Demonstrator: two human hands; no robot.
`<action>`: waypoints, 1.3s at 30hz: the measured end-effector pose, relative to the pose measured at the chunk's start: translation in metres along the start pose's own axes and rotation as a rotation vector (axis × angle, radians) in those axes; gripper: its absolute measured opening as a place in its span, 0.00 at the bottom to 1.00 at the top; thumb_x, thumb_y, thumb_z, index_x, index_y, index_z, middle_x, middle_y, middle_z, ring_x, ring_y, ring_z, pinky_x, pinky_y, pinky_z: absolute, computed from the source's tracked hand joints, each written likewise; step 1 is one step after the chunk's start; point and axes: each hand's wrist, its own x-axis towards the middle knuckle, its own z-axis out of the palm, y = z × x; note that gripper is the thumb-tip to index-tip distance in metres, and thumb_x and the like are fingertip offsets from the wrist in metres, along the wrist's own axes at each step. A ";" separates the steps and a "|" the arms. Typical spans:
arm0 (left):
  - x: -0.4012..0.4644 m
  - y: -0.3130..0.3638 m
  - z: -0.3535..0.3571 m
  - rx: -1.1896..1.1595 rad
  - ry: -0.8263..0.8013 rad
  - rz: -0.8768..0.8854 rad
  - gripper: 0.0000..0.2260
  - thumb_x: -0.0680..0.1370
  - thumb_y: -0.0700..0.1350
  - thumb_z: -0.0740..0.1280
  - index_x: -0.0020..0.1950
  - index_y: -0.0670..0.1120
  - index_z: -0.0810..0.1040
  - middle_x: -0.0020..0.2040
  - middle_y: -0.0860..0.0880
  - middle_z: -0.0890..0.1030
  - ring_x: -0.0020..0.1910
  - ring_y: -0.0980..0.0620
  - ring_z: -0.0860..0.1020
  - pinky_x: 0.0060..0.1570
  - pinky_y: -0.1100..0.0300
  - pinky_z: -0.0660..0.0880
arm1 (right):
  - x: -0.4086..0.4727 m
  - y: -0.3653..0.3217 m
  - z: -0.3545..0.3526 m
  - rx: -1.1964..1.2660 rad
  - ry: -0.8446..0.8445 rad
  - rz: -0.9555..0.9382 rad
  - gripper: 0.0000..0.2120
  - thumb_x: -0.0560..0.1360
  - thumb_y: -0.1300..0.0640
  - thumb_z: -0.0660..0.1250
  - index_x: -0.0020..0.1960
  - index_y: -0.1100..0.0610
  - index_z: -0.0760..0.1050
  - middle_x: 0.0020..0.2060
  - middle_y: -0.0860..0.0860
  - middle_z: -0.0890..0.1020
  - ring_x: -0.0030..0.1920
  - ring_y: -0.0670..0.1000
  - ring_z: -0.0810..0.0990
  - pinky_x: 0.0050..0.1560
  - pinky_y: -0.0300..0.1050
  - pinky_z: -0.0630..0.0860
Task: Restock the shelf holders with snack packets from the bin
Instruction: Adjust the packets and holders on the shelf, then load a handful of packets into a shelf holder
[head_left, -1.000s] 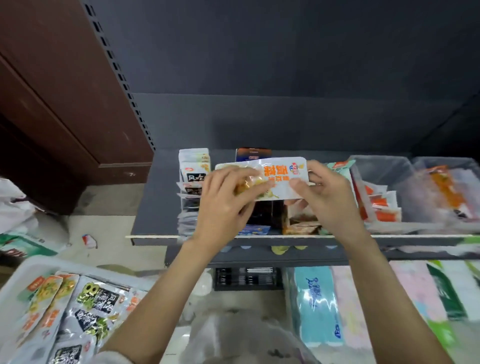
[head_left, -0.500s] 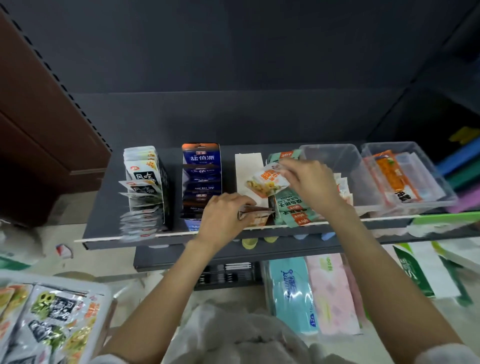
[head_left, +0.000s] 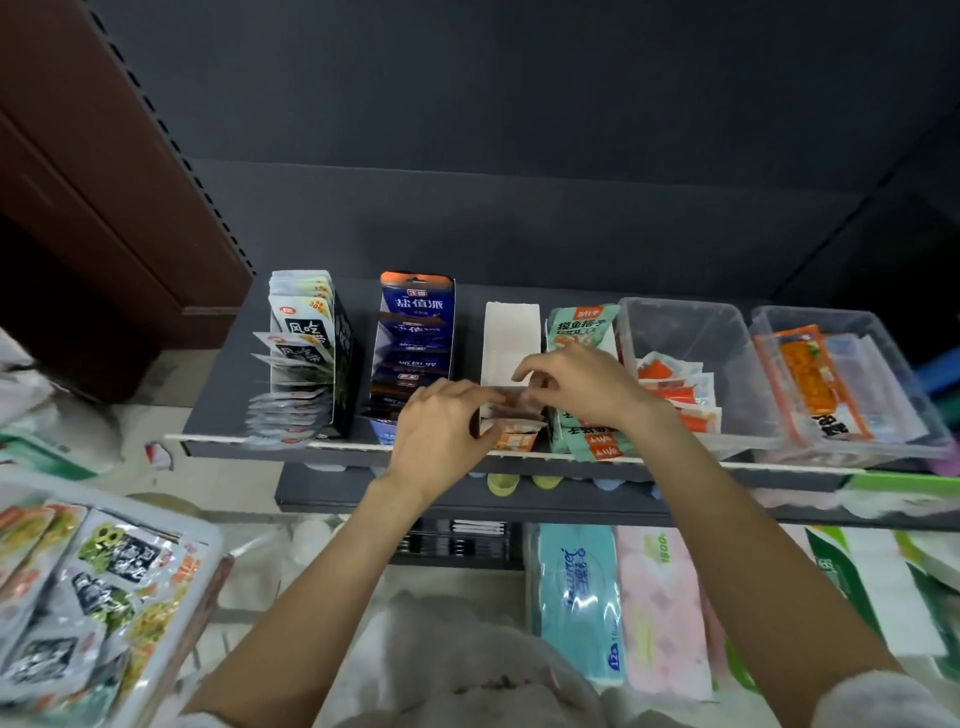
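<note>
A white card holder (head_left: 511, 332) stands in the middle of the dark shelf (head_left: 223, 395), mostly bare inside. At its front end sit a few orange-and-white snack packets (head_left: 514, 440). My left hand (head_left: 447, 431) and my right hand (head_left: 582, 387) meet over that front end, fingertips pinching the top edge of one packet (head_left: 511, 399) that stands in the holder. The white bin (head_left: 208, 535) at lower left holds several black-and-yellow and orange packets.
Left of the white holder stand a blue-packet holder (head_left: 415, 332) and a black holder of white packets (head_left: 306, 358). To the right are green packets (head_left: 582, 325) and two clear tubs (head_left: 680, 322) (head_left: 852, 332). Tissue packs (head_left: 579, 597) lie on the floor below.
The orange-and-white packet went from held flat in both hands, to my right hand over the holder, down into the holder's front end. Both hands now pinch it there. The camera shifted.
</note>
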 end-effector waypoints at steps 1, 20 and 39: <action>-0.001 0.001 -0.003 -0.019 0.015 -0.011 0.12 0.71 0.49 0.72 0.53 0.49 0.82 0.47 0.51 0.83 0.45 0.49 0.79 0.46 0.57 0.74 | -0.005 0.000 -0.003 0.031 0.003 0.012 0.14 0.77 0.52 0.65 0.62 0.50 0.76 0.52 0.49 0.83 0.49 0.46 0.79 0.45 0.37 0.69; -0.246 -0.134 -0.123 0.034 0.126 -0.648 0.11 0.75 0.51 0.63 0.54 0.51 0.80 0.51 0.53 0.81 0.48 0.53 0.78 0.42 0.62 0.73 | -0.007 -0.244 0.162 0.495 -0.164 -0.354 0.08 0.76 0.58 0.64 0.52 0.52 0.79 0.42 0.47 0.84 0.39 0.47 0.81 0.42 0.46 0.78; -0.391 -0.386 -0.114 0.186 -0.654 -0.645 0.31 0.75 0.45 0.67 0.75 0.49 0.59 0.75 0.50 0.61 0.74 0.47 0.57 0.71 0.54 0.56 | 0.142 -0.437 0.342 -0.254 -0.364 -0.044 0.21 0.76 0.58 0.65 0.67 0.59 0.65 0.65 0.59 0.68 0.64 0.58 0.70 0.65 0.53 0.69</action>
